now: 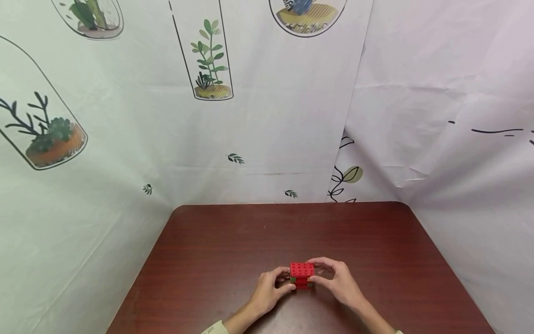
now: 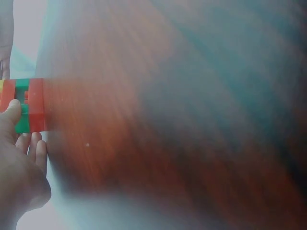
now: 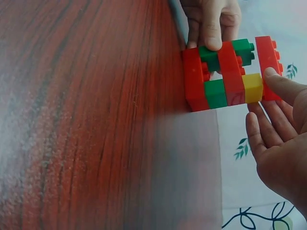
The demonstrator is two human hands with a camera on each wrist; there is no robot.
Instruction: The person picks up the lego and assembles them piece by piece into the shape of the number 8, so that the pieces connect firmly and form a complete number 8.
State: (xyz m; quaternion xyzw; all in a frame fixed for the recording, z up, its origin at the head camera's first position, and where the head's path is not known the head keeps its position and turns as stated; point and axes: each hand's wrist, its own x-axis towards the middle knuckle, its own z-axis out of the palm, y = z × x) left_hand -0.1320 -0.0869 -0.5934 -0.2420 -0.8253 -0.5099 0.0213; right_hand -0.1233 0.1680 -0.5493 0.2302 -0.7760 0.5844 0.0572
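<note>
A small tower of toy building bricks stands on the table before me. Its red bottom brick (image 3: 193, 79) carries two green bricks (image 3: 216, 93), a red middle brick (image 3: 231, 72), then a yellow brick (image 3: 253, 88) and another green brick (image 3: 243, 50). My right hand (image 1: 343, 284) pinches a red top brick (image 1: 301, 269). In the right wrist view a gap separates this brick (image 3: 266, 50) from the green one below; whether it touches the yellow one, I cannot tell. My left hand (image 1: 267, 290) steadies the tower from the left, its thumb against the middle layers.
The brown wooden table (image 1: 233, 241) extends behind and to both sides of the tower. White cloth (image 1: 271, 130) printed with plants hangs behind it and along its sides.
</note>
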